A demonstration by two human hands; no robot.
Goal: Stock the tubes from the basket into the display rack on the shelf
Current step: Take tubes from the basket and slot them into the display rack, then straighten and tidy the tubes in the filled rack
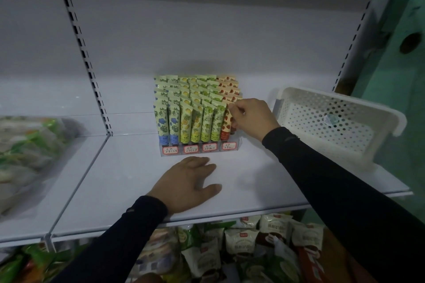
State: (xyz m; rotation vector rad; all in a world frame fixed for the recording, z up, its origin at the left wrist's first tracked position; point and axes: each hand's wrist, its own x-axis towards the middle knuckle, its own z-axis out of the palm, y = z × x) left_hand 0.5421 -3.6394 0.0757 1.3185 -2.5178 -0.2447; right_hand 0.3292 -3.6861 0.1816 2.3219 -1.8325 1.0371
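Head view: the rack (199, 145) on the shelf (253, 174) is seen almost filled, with tubes packed upright in tiers behind 4 labelled slots. A red tube (226, 125) at the front right is pinched near its top by the right hand (251, 118), apparently being seated. The left hand (188, 182) is laid flat and empty on the shelf before the rack. The basket (340, 122), tipped at the right, appears empty, so stocking is judged nearly finished. The tubes are slim, fruit-printed: blue, yellow, green, red.
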